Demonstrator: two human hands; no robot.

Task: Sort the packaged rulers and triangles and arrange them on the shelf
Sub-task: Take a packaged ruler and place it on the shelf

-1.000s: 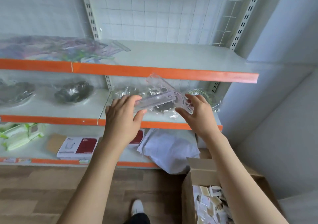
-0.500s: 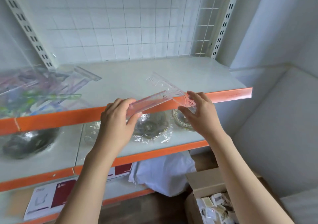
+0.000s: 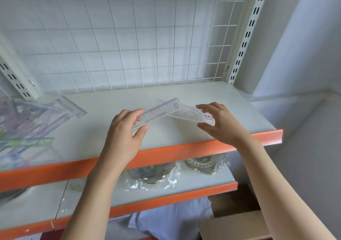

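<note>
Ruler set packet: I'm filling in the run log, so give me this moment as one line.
left hand grips ruler set packet | right hand holds other end | above top shelf | not set down

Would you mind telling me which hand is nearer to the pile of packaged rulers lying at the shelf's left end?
Left. The left hand grips the held ruler set nearer the pile; the right hand holds its far end.

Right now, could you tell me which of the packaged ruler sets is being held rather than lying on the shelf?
The clear ruler set over the middle of the top shelf, gripped by the left hand and right hand. The others lie heaped in a pile at the shelf's left end.
</note>
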